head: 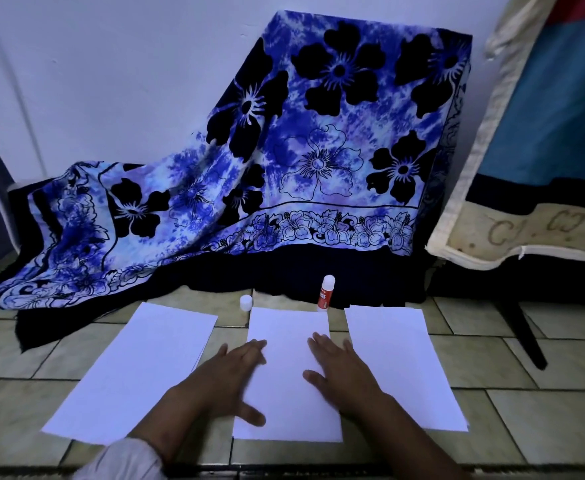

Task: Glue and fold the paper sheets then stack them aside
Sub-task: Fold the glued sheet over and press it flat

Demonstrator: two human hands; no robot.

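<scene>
Three white paper lots lie side by side on the tiled floor. The middle sheet (287, 393) is narrower and looks folded. My left hand (228, 379) lies flat on its left edge, fingers spread. Pressed flat on its right side is my right hand (339, 368). A left stack of sheets (135, 372) and a right stack (402, 362) flank it. An uncapped glue stick (325, 293) stands upright just beyond the middle sheet, and its white cap (245, 302) sits to the left of it.
A blue flowered cloth (284, 161) drapes over a box-like shape against the white wall behind the papers. A mattress edge (513, 188) leans at the right, with a dark stand leg (523, 334) on the tiles beside the right stack.
</scene>
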